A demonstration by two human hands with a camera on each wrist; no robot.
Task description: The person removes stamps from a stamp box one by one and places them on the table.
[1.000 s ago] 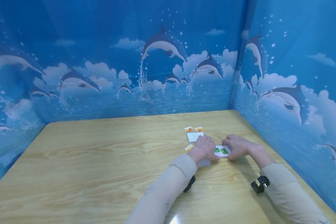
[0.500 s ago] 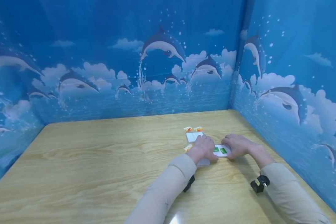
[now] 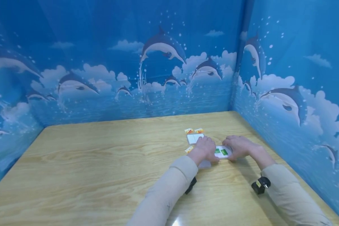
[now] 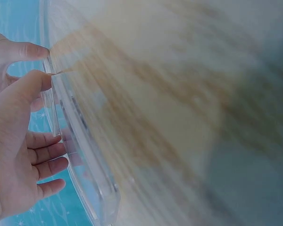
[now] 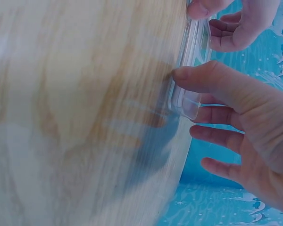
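Left hand: the bare left hand [image 3: 205,150] reaches in palm down, its thumb at the near edge and its fingers over the far side, pinching one end of the box.
Right hand: the bare right hand [image 3: 238,147] bends in from the opposite side, thumb near and fingers far, pinching the other end; in the right wrist view its lower fingers spread apart.
Green-marked box: a flat, rectangular clear plastic box with green pictures on white [image 3: 223,152] spans between the two hands; whether it touches the desk I cannot tell.
Sleeves: pale beige padded sleeves [image 3: 169,188] cover both forearms, a small black wrist device [image 3: 261,185] below each cuff.
Beyond the left hand: a white rectangular panel [image 3: 195,138], with two small orange-and-white pieces [image 3: 189,131] just past it.
Beside the left hand: another orange-and-white piece [image 3: 189,148] to its left, and a pale flat case [image 3: 204,164] partly hidden on its near side.
Desk: light wood-grained desk [image 3: 96,169], stretching widely left of the hands.
Walls: blue fabric printed with dolphins, clouds and waves [image 3: 115,100], behind the hands and along both sides.
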